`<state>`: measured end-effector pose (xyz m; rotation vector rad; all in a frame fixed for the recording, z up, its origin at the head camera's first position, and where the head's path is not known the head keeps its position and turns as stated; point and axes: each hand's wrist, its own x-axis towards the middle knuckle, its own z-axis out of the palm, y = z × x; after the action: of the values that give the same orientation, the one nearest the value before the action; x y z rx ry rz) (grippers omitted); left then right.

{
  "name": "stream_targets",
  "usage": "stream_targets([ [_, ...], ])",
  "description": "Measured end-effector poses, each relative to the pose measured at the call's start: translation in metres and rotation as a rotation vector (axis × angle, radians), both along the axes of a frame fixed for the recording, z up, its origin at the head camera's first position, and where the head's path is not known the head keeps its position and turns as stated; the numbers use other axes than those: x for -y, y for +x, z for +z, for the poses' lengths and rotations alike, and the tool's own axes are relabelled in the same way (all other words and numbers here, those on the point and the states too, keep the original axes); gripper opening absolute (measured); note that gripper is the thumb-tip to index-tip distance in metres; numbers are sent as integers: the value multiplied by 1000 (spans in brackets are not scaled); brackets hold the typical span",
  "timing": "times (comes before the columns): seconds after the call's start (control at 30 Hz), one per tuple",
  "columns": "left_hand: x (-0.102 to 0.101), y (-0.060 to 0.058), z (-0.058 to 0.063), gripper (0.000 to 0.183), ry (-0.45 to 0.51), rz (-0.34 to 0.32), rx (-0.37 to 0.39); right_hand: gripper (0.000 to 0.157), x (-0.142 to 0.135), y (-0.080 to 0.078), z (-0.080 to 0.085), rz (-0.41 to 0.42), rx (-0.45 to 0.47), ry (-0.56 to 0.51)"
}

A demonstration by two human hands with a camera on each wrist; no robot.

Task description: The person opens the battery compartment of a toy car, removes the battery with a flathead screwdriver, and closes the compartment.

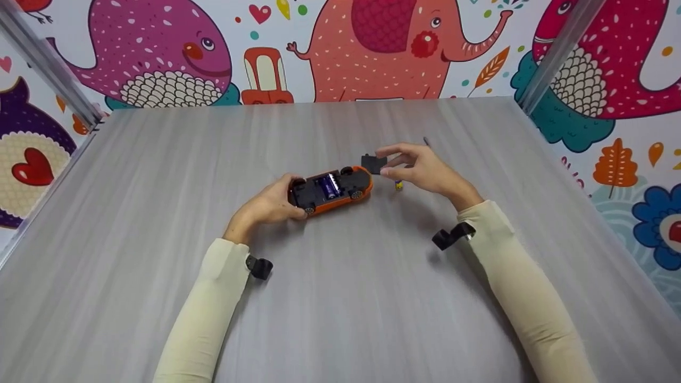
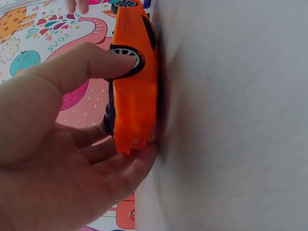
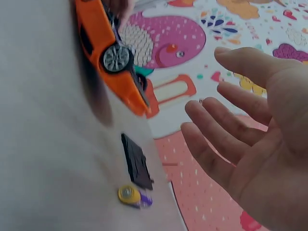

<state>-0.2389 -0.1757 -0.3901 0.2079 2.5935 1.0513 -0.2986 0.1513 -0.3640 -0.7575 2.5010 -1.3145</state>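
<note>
An orange toy car [image 1: 343,204] lies upside down on the table, its black underside facing up. Purple batteries [image 1: 330,186] show in the open compartment in its belly. My left hand [image 1: 268,203] grips one end of the car, with the thumb on a wheel [image 2: 126,61] in the left wrist view. Fingers spread and holding nothing, my right hand [image 1: 428,169] hovers to the right of the car. Close to it lie a black battery cover [image 3: 137,161] and a loose yellow and purple battery [image 3: 134,196], both on the table.
A thin dark rod [image 1: 426,141], partly hidden, pokes out behind my right hand. Walls printed with cartoon animals [image 1: 383,64] border the grey table [image 1: 340,298], and metal posts [image 1: 558,53] stand at its far corners.
</note>
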Motion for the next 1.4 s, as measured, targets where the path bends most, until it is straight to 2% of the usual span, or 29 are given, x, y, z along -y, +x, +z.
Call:
stream_targets([
  [0.2, 0, -1, 0, 82, -4, -10, -8, 47, 23, 2, 3, 51, 27, 53],
  [0.37, -1, -2, 0, 81, -7, -14, -14, 45, 46, -8, 8, 78, 89, 70],
  [0.6, -3, -2, -2, 79, 26, -16, -32, 38, 72, -21, 8, 16, 182, 98],
  [0.77, -3, -1, -1, 78, 34, -20, -38, 38, 87, -25, 4, 0, 239, 161],
  [0.93, -2, -2, -1, 79, 28, -21, -35, 34, 98, -26, 2, -17, 231, 258],
  [1.17, 0, -1, -1, 78, 17, -21, -44, 31, 111, -26, 4, -62, 220, 318],
  [1.4, 3, 0, -2, 78, 20, -15, -44, 23, 123, -21, 4, -109, 146, 402],
])
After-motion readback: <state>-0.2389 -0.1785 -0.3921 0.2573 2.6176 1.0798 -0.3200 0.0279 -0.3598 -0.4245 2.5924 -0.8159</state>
